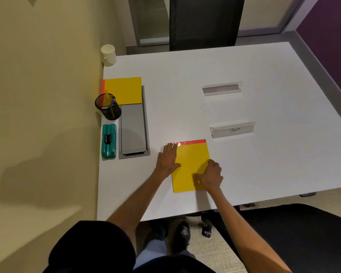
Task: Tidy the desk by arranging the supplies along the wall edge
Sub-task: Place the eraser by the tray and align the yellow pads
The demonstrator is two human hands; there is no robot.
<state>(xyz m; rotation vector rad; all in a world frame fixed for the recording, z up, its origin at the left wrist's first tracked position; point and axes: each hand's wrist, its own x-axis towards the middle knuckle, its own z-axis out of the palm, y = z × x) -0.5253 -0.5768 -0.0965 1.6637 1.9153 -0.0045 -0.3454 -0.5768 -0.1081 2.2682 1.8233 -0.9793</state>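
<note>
So both hands were on the yellow pad [189, 164], which sat on the desk [264, 75] a bit to the right of the grey cable hatch [133, 131], level with its near end. The left hand [167, 160] lay flat, fingers straight, on the pad's left edge. The right hand [210, 174] was curled up, pinching the pad's right edge with the thumb on top. A second yellow pad [124, 89] covered the hatch's far end. The mesh pen cup [108, 107] and a teal gadget [108, 140] sat just left of the hatch.

Office, white desk [205, 71], mesh pen cup [108, 106]
</note>
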